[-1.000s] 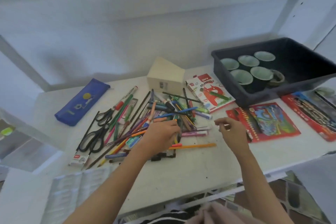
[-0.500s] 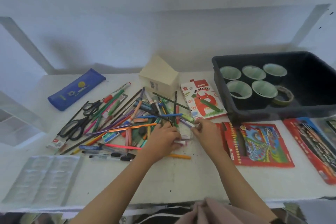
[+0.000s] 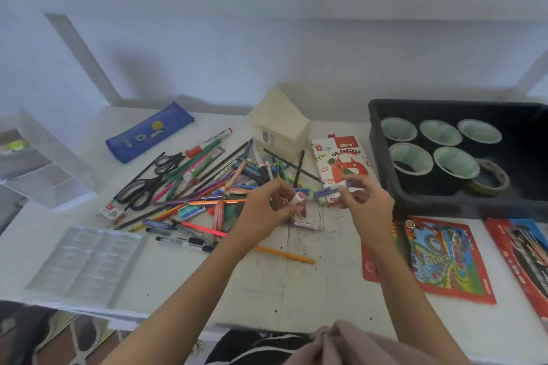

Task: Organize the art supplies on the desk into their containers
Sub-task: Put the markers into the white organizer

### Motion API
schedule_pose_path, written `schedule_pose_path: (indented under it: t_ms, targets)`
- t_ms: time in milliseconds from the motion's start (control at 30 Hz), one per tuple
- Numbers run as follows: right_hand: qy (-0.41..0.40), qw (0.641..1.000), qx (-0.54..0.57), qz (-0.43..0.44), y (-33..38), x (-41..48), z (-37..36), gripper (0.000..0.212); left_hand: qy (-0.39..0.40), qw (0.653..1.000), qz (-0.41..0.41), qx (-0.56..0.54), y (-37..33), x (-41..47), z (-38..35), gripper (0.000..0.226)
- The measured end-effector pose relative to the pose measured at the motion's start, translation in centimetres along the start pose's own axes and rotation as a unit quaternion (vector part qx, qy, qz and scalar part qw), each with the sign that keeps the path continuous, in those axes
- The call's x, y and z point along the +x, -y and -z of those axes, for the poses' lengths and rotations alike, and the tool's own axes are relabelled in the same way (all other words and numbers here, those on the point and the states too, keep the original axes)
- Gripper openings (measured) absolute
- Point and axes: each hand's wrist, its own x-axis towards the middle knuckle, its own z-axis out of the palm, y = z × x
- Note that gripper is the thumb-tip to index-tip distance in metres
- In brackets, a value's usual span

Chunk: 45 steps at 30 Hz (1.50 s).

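Observation:
A heap of pens, pencils and markers (image 3: pixel 213 187) lies in the middle of the white desk (image 3: pixel 296 284). My left hand (image 3: pixel 267 207) is lifted just above its right end and grips a pink oil pastel (image 3: pixel 299 198) with a white wrapper. My right hand (image 3: pixel 366 201) pinches a purple oil pastel (image 3: pixel 324 192) in front of the oil pastels box (image 3: pixel 338 163). More pastels (image 3: pixel 305 224) lie on the desk below my hands. A cream box (image 3: pixel 280 124) stands behind the heap.
A black bin (image 3: pixel 382 163) with green cups (image 3: pixel 410 158) and a tape roll (image 3: pixel 489 178) sits at the right. Two pairs of scissors (image 3: pixel 142 190), a blue pencil case (image 3: pixel 148 132), a clear tray (image 3: pixel 86 261), a clear organizer (image 3: pixel 44 166) and colour pencil packs (image 3: pixel 444 258) surround the heap.
Both hands have lifted off the pile. My left hand now holds a pink pastel and my right hand has raised a purple one toward the pastels box.

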Motion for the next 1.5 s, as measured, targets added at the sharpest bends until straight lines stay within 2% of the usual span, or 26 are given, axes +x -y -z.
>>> schedule_pose_path:
  t_ms: [133, 300, 467, 667, 800, 900, 1000, 1067, 1133, 1267, 1333, 1400, 1500]
  targets:
    - [0.002, 1.0, 0.008, 0.018, 1.1, 0.4, -0.8, 0.02, -0.068, 0.997, 0.012, -0.029, 0.1, 0.3, 1.9, 0.025]
    - [0.045, 0.998, 0.029, 0.032, 2.9, 0.4, -3.6, 0.022, -0.146, 0.988, 0.028, -0.037, 0.7, -0.5, 5.6, 0.023]
    - [0.129, 0.987, 0.071, 0.056, 5.4, -0.6, -8.2, 0.016, -0.239, 0.97, 0.04, -0.015, 1.9, -3.0, 11.3, 0.02]
    - [0.238, 0.956, 0.106, 0.139, 9.7, -2.7, -18.5, 0.011, -0.37, 0.928, 0.042, 0.025, 5.0, -8.0, 20.3, 0.02]
    - [0.315, 0.925, 0.113, 0.181, 12.4, -5.1, -26.1, 0.016, -0.413, 0.908, 0.037, 0.064, 6.2, -11.0, 26.0, 0.02]
    - [0.342, 0.907, 0.096, 0.224, 13.8, -6.9, -31.1, 0.021, -0.447, 0.888, 0.04, 0.101, 7.7, -12.5, 29.3, 0.021]
    - [0.332, 0.884, 0.089, 0.317, 14.6, -8.4, -35.2, 0.018, -0.472, 0.875, 0.008, 0.112, 8.9, -13.1, 31.7, 0.027]
    - [0.311, 0.869, 0.07, 0.379, 14.5, -8.8, -37.1, 0.019, -0.476, 0.868, -0.02, 0.143, 10.1, -13.0, 32.6, 0.028]
    - [0.303, 0.866, 0.051, 0.396, 14.2, -9.3, -39.7, 0.019, -0.468, 0.861, -0.022, 0.195, 11.9, -13.0, 34.2, 0.022]
    - [0.313, 0.884, 0.01, 0.347, 13.7, -9.3, -42.9, 0.017, -0.416, 0.841, -0.007, 0.345, 14.3, -11.8, 35.9, 0.022]
    - [0.315, 0.897, -0.006, 0.309, 13.4, -9.1, -44.1, 0.017, -0.39, 0.823, -0.033, 0.411, 15.0, -11.2, 36.4, 0.025]
    - [0.326, 0.904, -0.02, 0.276, 13.4, -8.6, -45.1, 0.02, -0.362, 0.809, -0.04, 0.461, 15.7, -10.6, 36.9, 0.029]
    - [0.34, 0.901, -0.065, 0.261, 13.8, -8.0, -46.3, 0.02, -0.326, 0.798, 0.0, 0.507, 16.2, -9.8, 37.3, 0.042]
